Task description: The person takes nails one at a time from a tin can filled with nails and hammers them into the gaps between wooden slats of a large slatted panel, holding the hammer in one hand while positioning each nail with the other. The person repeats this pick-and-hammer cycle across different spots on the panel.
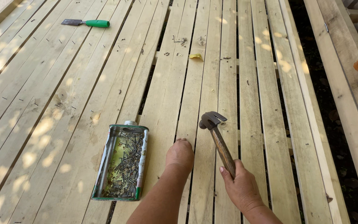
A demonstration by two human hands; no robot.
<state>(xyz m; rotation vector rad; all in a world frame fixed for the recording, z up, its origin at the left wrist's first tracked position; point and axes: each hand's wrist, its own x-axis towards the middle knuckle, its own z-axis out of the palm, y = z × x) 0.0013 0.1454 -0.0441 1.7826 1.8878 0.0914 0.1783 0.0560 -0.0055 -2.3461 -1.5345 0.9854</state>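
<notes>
Head view: right hand (242, 187) wraps fist around hammer (217, 136) handle, head raised over slats (162, 95), pointing 12 o'clock. Left hand (180, 153) curled, fingertips pressed down on slat, whether pinching nail cannot tell. Tin (122, 162) of nails at 9 o'clock of left hand. Chisel (86, 23) far off at 11 o'clock.

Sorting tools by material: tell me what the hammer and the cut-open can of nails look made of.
Claw hammer in the right hand: dark, dull metal head, brown grained handle, likely wood. Rectangular can: thin sheet metal, green-edged, shiny inside. Nails look like grey steel.
</notes>
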